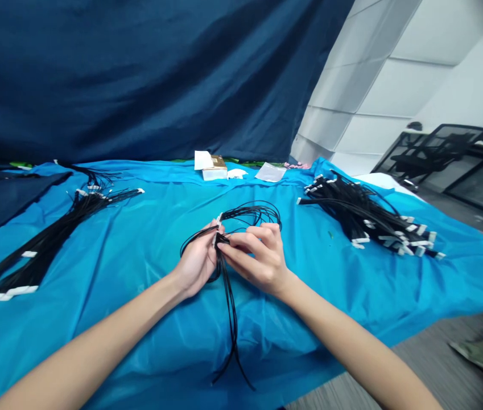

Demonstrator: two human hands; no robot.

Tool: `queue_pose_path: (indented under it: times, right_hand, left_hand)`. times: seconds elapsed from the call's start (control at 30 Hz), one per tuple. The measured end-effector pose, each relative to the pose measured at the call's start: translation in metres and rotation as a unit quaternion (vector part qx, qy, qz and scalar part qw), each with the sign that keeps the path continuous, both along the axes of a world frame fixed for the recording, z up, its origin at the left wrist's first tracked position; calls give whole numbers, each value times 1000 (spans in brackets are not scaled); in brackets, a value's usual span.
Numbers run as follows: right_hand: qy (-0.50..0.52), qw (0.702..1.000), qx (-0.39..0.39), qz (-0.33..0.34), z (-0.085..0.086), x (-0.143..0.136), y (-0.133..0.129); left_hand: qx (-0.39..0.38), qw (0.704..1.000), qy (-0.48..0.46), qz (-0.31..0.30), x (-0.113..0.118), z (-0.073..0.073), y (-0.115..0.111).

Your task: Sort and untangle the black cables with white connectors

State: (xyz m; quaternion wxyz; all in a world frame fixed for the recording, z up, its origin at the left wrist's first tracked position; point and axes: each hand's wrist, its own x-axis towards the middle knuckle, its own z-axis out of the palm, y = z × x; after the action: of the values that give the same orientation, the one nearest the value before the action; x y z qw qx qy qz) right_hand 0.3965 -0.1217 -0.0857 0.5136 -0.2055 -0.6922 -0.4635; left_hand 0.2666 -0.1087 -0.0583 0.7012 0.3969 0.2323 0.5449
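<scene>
Near the middle of the blue-covered table, my left hand [199, 259] is closed on a bundle of thin black wires [230, 307] with white connectors. One white connector [219, 217] stands up at the left fingertips, and another shows just below it. My right hand [260, 256] pinches the same wires close to the lower connector, its thumb and index finger touching them. Some wires loop away to the upper right behind the right fingers, others curve left around my left hand. Loose ends hang down toward the table's front edge. The exact grip between the fingertips is partly hidden.
A pile of black wire harnesses [352, 210] with white connectors lies on the right of the blue cloth [147, 324]. More harnesses [60, 236] lie on the left. A small box [214, 173] and a white packet [271, 172] sit at the back, before a dark blue curtain [139, 74].
</scene>
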Motion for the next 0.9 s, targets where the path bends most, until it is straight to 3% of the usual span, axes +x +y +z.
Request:
queue_pose_path:
  times: [0.5,0.9]
  right_hand:
    - [-30,999,-26,-7,2,2,-1]
    - [-34,999,9,-14,0,5,2]
  left_hand:
    - [-15,999,-3,-36,-1,-1,4]
    - [11,1000,-1,-5,1,-2,-1]
